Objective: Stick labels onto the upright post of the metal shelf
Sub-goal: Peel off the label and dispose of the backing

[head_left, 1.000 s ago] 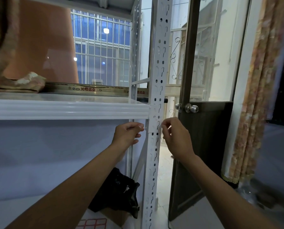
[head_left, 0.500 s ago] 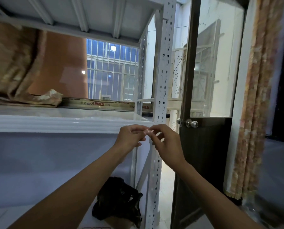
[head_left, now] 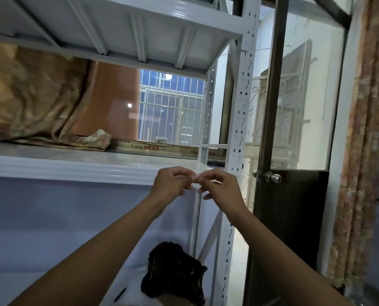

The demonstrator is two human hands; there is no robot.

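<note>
Head view shows us facing the white metal shelf (head_left: 91, 171), its slotted upright post (head_left: 242, 102) running from twelve o'clock down past centre, with a glass door (head_left: 294, 107) just beside it at two o'clock. A second ago our hands were apart, one on each side of the post, fingertips at its face; now both have come off it and met in front of the shelf edge, at about six o'clock from centre. Our view has also tipped upward since then, baring the underside of the upper shelf. We judge one label is placed and the next is being readied. Our left hand (head_left: 173, 184) and right hand (head_left: 220, 187) pinch together over something tiny; whether it is a label we cannot tell. A black bag (head_left: 173, 274) sits below.
</note>
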